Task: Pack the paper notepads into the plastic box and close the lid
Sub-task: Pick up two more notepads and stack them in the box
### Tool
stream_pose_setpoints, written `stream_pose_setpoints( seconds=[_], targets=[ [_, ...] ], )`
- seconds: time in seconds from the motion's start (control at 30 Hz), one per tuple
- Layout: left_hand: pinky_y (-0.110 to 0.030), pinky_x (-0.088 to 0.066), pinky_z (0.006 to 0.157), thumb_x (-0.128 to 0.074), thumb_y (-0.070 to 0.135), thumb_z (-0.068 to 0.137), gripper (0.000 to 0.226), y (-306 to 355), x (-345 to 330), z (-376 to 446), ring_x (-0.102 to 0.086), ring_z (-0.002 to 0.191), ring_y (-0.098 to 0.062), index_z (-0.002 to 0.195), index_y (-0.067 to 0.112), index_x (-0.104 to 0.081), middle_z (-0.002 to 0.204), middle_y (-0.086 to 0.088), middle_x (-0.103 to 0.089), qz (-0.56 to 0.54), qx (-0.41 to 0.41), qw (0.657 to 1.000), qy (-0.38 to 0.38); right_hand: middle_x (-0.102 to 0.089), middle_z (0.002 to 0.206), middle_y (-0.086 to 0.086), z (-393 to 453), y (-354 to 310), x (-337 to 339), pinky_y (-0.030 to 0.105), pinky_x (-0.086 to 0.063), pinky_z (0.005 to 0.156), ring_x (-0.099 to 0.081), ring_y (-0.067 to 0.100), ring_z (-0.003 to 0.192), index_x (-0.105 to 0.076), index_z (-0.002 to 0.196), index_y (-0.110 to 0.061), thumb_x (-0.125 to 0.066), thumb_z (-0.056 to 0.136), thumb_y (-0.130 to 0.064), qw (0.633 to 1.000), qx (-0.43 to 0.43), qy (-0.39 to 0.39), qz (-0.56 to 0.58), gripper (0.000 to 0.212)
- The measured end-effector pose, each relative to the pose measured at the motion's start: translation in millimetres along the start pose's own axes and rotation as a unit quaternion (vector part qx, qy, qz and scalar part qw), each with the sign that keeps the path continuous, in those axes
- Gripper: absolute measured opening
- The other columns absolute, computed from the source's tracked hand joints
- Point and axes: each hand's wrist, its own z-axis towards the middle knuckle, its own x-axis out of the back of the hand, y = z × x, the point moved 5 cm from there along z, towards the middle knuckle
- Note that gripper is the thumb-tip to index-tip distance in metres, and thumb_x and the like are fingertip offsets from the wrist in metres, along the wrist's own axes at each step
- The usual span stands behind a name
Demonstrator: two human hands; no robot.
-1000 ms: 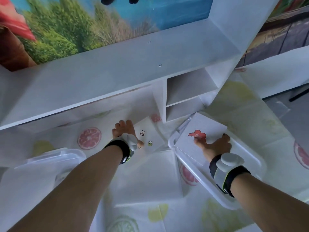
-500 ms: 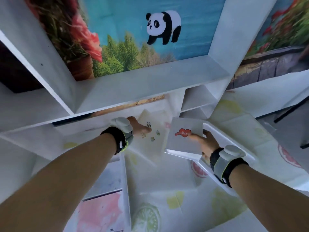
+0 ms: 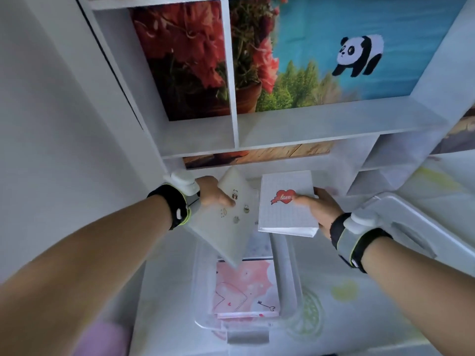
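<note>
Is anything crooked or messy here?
The panda notepad in the left hand hangs tilted, one corner dipping toward the plastic box. The pink notepad inside lies flat. Nothing looks spilled or torn.

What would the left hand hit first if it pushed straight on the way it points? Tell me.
The left hand points right, holding the panda notepad. Straight on, it would probably meet the heart notepad in the right hand, though their relative depth is unclear.

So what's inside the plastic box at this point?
A pink notepad lies in the clear plastic box. The panda notepad in the left hand covers the box's far end.
</note>
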Motion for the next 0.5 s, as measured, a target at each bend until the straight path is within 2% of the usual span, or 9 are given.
stream_pose_setpoints(
  seconds=[0.07, 0.13, 0.23, 0.27, 0.37, 0.43, 0.5],
  targets=[
    [-0.023, -0.034, 0.045, -0.08, 0.052, 0.075, 0.05, -5.8, -4.8, -2.6, -0.05, 0.053, -0.013, 0.097, 0.013, -0.059, 0.068, 0.004, -0.054, 0.034, 0.0, 0.999, -0.003, -0.072, 0.117, 0.007, -1.9, -3.2, -8.5, 0.048, -0.051, 0.101, -0.068, 0.027, 0.107, -0.062, 0.125, -0.015, -0.081, 0.076, -0.027, 1.0, 0.01, -0.012, -0.023, 0.054],
    [-0.026, -0.036, 0.052, -0.078, 0.057, 0.073, 0.056, -12.6, -17.4, -2.5, -0.048, 0.054, -0.014, 0.097, 0.013, -0.054, 0.067, 0.002, -0.051, 0.057, -0.003, 0.998, -0.015, -0.075, 0.111, 0.002, -5.2, -6.4, -18.1, 0.048, -0.052, 0.099, -0.069, 0.024, 0.104, -0.067, 0.116, -0.021, -0.084, 0.069, -0.031, 0.999, 0.02, -0.016, -0.046, 0.05],
    [-0.026, -0.04, 0.055, -0.078, 0.052, 0.073, 0.047, -10.6, -44.4, 4.9, -0.052, 0.052, -0.016, 0.08, 0.013, -0.054, 0.062, 0.0, -0.053, 0.065, 0.004, 0.998, -0.019, -0.072, 0.115, 0.002, -7.5, -7.9, -21.0, 0.049, -0.053, 0.097, -0.068, 0.026, 0.105, -0.062, 0.12, -0.024, -0.087, 0.057, -0.039, 0.999, 0.008, -0.004, -0.05, 0.07],
    [-0.026, -0.042, 0.055, -0.078, 0.05, 0.074, 0.045, -8.7, -53.1, 7.7, -0.053, 0.051, -0.017, 0.074, 0.013, -0.053, 0.061, -0.001, -0.055, 0.059, 0.008, 0.998, -0.026, -0.072, 0.115, 0.001, -7.6, -8.1, -21.3, 0.049, -0.053, 0.097, -0.068, 0.026, 0.105, -0.061, 0.12, -0.025, -0.086, 0.056, -0.041, 0.998, 0.006, -0.002, -0.055, 0.07],
    [-0.025, -0.044, 0.056, -0.077, 0.047, 0.076, 0.043, -3.8, -76.8, 14.6, -0.053, 0.048, -0.017, 0.067, 0.012, -0.054, 0.056, -0.001, -0.056, 0.068, 0.016, 0.995, -0.074, -0.072, 0.111, -0.003, -7.5, -6.3, -18.2, 0.046, -0.054, 0.093, -0.068, 0.021, 0.101, -0.062, 0.106, -0.034, -0.086, 0.061, -0.04, 0.998, 0.008, 0.003, -0.065, 0.051],
    [-0.024, -0.04, 0.051, -0.077, 0.046, 0.078, 0.041, -5.1, -87.6, 12.6, -0.051, 0.047, -0.018, 0.074, 0.011, -0.056, 0.056, -0.001, -0.055, 0.068, 0.019, 0.994, -0.086, -0.072, 0.112, -0.003, -9.5, -2.8, -15.8, 0.042, -0.055, 0.091, -0.068, 0.017, 0.1, -0.061, 0.116, -0.029, -0.086, 0.064, -0.039, 0.997, 0.002, 0.0, -0.074, 0.059],
    [-0.026, -0.043, 0.057, -0.077, 0.045, 0.08, 0.043, -7.3, -100.7, 16.6, -0.056, 0.058, -0.02, 0.093, 0.007, -0.061, 0.066, -0.001, -0.057, 0.058, 0.025, 0.993, -0.099, -0.072, 0.112, -0.004, -7.5, 2.5, -13.0, 0.041, -0.053, 0.093, -0.067, 0.016, 0.102, -0.059, 0.124, -0.025, -0.086, 0.066, -0.038, 0.996, -0.004, 0.0, -0.084, 0.065]
  ],
)
